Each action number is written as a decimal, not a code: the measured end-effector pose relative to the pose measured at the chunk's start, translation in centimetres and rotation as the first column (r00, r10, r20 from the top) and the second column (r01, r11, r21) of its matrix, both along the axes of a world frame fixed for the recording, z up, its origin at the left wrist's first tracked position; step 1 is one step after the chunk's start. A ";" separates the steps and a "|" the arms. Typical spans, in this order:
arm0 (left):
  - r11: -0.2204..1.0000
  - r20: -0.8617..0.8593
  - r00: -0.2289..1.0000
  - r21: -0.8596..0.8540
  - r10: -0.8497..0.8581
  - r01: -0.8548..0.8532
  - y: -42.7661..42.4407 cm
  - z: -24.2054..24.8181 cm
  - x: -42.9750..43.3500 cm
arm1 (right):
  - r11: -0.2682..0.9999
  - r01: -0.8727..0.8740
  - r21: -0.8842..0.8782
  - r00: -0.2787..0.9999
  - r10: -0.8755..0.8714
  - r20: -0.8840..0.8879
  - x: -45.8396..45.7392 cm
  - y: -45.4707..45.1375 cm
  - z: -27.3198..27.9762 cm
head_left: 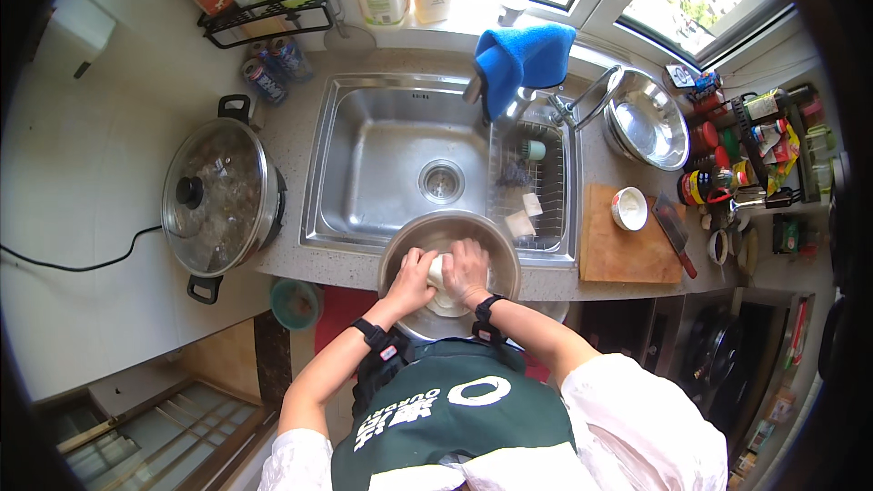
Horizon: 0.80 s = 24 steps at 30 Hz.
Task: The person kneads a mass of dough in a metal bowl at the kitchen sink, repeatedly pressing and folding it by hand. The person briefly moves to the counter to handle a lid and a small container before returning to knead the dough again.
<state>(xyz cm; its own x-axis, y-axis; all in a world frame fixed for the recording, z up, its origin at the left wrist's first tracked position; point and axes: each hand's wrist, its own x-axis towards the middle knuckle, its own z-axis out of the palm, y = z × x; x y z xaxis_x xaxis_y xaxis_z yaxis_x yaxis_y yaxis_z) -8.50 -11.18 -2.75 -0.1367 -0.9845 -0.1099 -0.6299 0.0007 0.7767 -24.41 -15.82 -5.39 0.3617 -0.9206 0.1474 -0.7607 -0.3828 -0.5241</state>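
Observation:
A white lump of dough (447, 303) lies in a round stainless steel bowl (505, 245) at the sink's front edge, close to my body. My left hand (412, 281) grips the dough from the left, its fingers curled over the upper part. From the right, my right hand (467, 271) presses on the same lump with its fingers bent over it. Part of the dough is hidden under both hands. Each wrist wears a black strap.
Behind the bowl is a steel sink (382, 150) with a wire rack (545, 184). A glass-lidded pot (225, 218) stands left. On the right, a cutting board (627, 256) carries a small bowl (629, 209) and a cleaver (670, 221). A blue cloth (522, 61) drapes over the faucet.

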 end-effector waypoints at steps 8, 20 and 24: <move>0.893 0.072 0.968 0.375 0.242 -0.251 0.5 -1.2 -0.8 | 0.999 -0.048 -0.006 0.996 0.048 -0.070 0.1 -1.3 -1.4; 0.826 0.175 0.981 -0.538 -0.087 0.169 0.2 1.9 -1.7 | 0.878 0.339 0.338 0.919 -0.386 0.079 -0.4 0.2 2.1; 0.878 0.085 0.984 -0.445 -0.154 0.175 0.3 0.9 -0.5 | 0.981 0.192 0.027 0.977 -0.194 0.091 0.9 3.2 3.3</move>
